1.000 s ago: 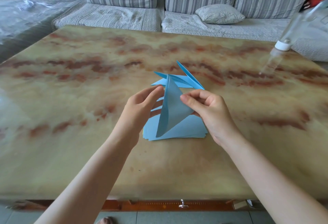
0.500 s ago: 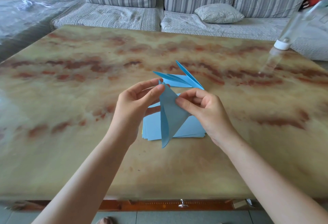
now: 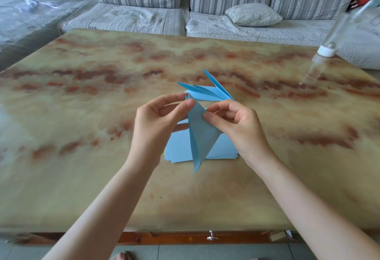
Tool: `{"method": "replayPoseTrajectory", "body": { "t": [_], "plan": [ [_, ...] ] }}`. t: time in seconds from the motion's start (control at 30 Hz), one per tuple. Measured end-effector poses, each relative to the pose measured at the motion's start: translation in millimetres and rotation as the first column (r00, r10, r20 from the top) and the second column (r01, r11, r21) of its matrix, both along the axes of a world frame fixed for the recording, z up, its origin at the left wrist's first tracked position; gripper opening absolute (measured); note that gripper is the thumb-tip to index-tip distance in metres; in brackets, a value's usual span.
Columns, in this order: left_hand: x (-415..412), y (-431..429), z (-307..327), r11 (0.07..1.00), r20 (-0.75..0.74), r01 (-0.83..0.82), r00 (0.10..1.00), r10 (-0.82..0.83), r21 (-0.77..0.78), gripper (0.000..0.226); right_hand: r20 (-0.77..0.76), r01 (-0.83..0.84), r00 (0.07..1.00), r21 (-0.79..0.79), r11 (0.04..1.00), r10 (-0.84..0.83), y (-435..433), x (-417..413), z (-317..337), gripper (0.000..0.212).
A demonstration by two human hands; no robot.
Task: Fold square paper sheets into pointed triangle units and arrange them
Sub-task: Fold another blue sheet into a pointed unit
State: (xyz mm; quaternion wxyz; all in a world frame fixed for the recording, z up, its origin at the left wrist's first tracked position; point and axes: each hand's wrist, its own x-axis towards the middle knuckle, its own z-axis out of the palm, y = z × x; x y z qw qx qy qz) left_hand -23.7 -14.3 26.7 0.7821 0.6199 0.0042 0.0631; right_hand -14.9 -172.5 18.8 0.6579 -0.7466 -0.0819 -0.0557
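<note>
The left hand (image 3: 157, 123) is pinching the top corner of a half-folded blue unit (image 3: 202, 138) between thumb and forefinger. The right hand (image 3: 238, 130) is gripping the unit's right edge, thumb on the near face and fingers curled behind. The unit is hanging point-down in the air between both hands, just above the stack (image 3: 223, 148) of flat sheets lying beneath them. Beyond the fingertips, finished units (image 3: 205, 93) are fanning out on the table (image 3: 82, 177).

With the paper being worked in mid-air and nothing firm backing it, the next crease is likely to run crooked, leaving the point blunt or the flaps uneven. A thumb pressing too hard could also wrinkle the face. If the unit slips, it is probably going to drop onto the stack and skew the loose sheets.

Far beyond the right hand, a clear bottle (image 3: 327, 51) is leaning at the table's edge, white cap downward. Whether anything is in it, I cannot tell.
</note>
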Motion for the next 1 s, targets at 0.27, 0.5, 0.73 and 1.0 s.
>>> {"method": "replayPoseTrajectory", "body": {
  "t": [0.27,0.5,0.73,1.0],
  "plan": [
    [0.1,0.3,-1.6,0.999,-0.002,-0.042,0.999,0.042,-0.023,0.008,0.002,-0.007,1.000,-0.014,1.000,0.007,0.5,0.4,-1.0,0.004],
    [-1.2,-0.2,-0.4,0.999,-0.007,-0.030,1.000,0.029,-0.040,0.009,0.005,-0.003,1.000,-0.003,1.000,0.003,0.2,0.7,0.2,0.003],
    [-1.8,-0.5,-0.6,0.999,-0.033,-0.021,0.999,0.019,-0.047,0.009,0.024,-0.015,1.000,0.002,1.000,0.015,-0.1,0.7,0.6,0.006],
    [-1.5,1.3,-0.1,1.000,-0.045,0.007,0.999,-0.008,-0.023,0.008,0.035,-0.030,0.999,-0.028,0.999,0.031,-0.5,1.0,1.2,0.010]
  ]
}}
